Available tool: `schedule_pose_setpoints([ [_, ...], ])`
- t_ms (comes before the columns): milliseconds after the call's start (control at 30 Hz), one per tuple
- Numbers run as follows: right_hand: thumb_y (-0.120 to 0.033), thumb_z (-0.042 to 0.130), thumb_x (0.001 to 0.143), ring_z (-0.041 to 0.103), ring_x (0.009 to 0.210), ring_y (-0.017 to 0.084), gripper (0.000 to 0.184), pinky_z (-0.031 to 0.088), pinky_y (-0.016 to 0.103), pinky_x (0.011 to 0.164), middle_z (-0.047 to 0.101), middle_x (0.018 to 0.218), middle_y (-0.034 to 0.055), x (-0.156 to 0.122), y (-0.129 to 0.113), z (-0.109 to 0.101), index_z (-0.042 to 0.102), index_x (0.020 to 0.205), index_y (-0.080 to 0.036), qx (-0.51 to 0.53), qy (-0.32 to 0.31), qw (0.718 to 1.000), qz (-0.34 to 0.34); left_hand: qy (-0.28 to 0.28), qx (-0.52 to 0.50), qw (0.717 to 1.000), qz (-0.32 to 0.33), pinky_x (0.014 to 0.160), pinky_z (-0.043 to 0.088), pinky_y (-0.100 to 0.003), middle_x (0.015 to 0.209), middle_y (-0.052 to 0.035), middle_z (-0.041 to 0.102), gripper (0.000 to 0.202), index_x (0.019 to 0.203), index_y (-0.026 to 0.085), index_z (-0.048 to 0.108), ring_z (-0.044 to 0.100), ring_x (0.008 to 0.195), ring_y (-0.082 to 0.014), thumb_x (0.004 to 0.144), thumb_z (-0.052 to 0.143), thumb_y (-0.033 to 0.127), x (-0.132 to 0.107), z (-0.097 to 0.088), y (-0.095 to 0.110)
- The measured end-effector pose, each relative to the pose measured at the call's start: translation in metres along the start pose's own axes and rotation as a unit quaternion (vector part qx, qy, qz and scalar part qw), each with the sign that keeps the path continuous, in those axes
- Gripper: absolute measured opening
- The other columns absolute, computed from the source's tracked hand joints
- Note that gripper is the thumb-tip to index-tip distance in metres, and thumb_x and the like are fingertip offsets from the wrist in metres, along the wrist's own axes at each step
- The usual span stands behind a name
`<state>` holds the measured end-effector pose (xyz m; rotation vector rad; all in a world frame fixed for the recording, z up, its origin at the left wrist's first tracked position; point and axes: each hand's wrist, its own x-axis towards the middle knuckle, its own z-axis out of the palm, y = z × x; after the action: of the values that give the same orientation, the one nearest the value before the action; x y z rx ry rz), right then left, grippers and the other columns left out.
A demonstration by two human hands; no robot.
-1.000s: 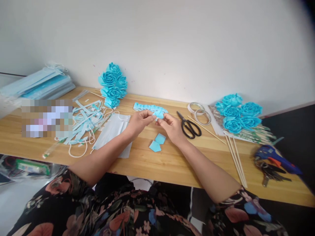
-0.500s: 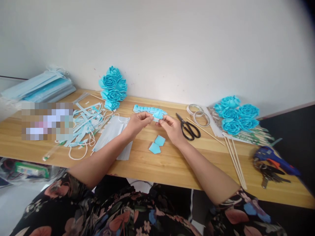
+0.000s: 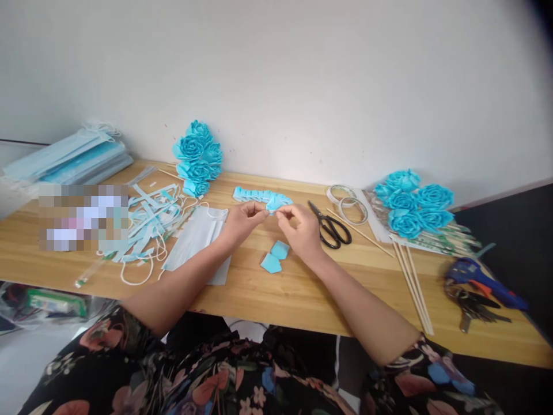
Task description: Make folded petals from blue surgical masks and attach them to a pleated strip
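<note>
My left hand (image 3: 240,221) and my right hand (image 3: 300,229) meet over the middle of the wooden table (image 3: 276,288), both pinched on the near end of a strip of overlapping blue fabric petals (image 3: 259,196). The strip runs away to the left along the table. Two loose blue petal pieces (image 3: 275,257) lie just below my right hand. A white face mask (image 3: 199,236) lies under my left wrist.
Black scissors (image 3: 330,227), two tape rolls (image 3: 349,203) and wooden skewers (image 3: 412,282) lie to the right. Blue fabric roses sit at back left (image 3: 196,157) and right (image 3: 415,202). Mask scraps (image 3: 147,222), stacked masks (image 3: 69,158), a glue gun (image 3: 484,279) and keys (image 3: 473,305) are around.
The view has tilted slightly. My hands stay together on the strip end, and my right fingers have shifted a little up and left along it.
</note>
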<state>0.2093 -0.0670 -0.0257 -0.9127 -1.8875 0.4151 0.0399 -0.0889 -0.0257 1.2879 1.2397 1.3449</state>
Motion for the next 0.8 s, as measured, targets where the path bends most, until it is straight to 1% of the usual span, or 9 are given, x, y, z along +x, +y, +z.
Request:
schedule_pose_setpoints([
  [100,-0.021,0.057,0.088,0.061,0.072,0.019,0.012,0.047,0.033,0.072,0.069,0.077,0.003,-0.0011,0.0017,0.0021,0.068,0.082,-0.022,-0.04,-0.013,0.999,-0.028,-0.013,0.002,1.0,0.004,0.062,0.036,-0.025,0.063,0.0029,0.052,0.024,0.067,0.015,0.059,0.042,0.06,-0.0089,0.071,0.069,0.037,-0.001,0.0008,0.0003],
  [233,-0.022,0.059,0.088,0.063,0.071,0.019,0.012,0.047,0.033,0.071,0.071,0.077,0.0039,-0.001,0.0056,0.0041,0.07,0.085,-0.021,-0.053,-0.019,0.998,-0.03,-0.024,0.018,1.0,0.009,0.066,0.038,-0.025,0.065,0.0014,0.056,0.023,0.066,0.015,0.06,0.047,0.063,-0.0102,0.072,0.066,0.036,-0.0017,0.0011,0.0002],
  [367,-0.023,0.059,0.087,0.063,0.071,0.02,0.013,0.047,0.033,0.07,0.071,0.076,0.0047,-0.0008,0.006,0.0048,0.071,0.083,-0.021,-0.06,-0.024,0.998,-0.025,-0.026,0.032,0.999,0.018,0.067,0.04,-0.025,0.068,0.0008,0.059,0.02,0.068,0.015,0.062,0.051,0.066,-0.0112,0.073,0.065,0.034,-0.0022,0.0024,-0.001],
  [467,-0.022,0.058,0.086,0.064,0.071,0.019,0.014,0.048,0.032,0.07,0.071,0.076,0.0047,-0.001,0.0052,0.0044,0.071,0.082,-0.021,-0.041,-0.034,0.999,-0.012,-0.019,0.032,0.999,0.028,0.066,0.04,-0.024,0.067,0.0011,0.06,0.018,0.068,0.015,0.063,0.052,0.065,-0.0109,0.073,0.066,0.032,-0.0022,0.0032,-0.0022],
  [600,-0.023,0.059,0.086,0.064,0.07,0.019,0.013,0.049,0.031,0.071,0.072,0.077,0.0038,-0.001,0.0049,0.0028,0.072,0.083,-0.02,0.007,-0.047,0.999,0.024,-0.016,0.036,0.998,0.041,0.066,0.041,-0.024,0.068,0.0006,0.062,0.016,0.068,0.016,0.064,0.053,0.066,-0.0113,0.075,0.065,0.03,-0.0025,0.0033,-0.0015],
  [800,-0.026,0.057,0.087,0.068,0.077,0.019,0.017,0.05,0.03,0.075,0.075,0.083,0.0024,0.0002,0.0051,0.0005,0.073,0.085,-0.022,0.057,-0.061,0.995,0.056,-0.015,0.026,0.999,0.042,0.067,0.041,-0.024,0.068,0.0004,0.061,0.018,0.067,0.016,0.064,0.052,0.066,-0.0113,0.075,0.065,0.031,-0.0035,0.0024,0.0018],
])
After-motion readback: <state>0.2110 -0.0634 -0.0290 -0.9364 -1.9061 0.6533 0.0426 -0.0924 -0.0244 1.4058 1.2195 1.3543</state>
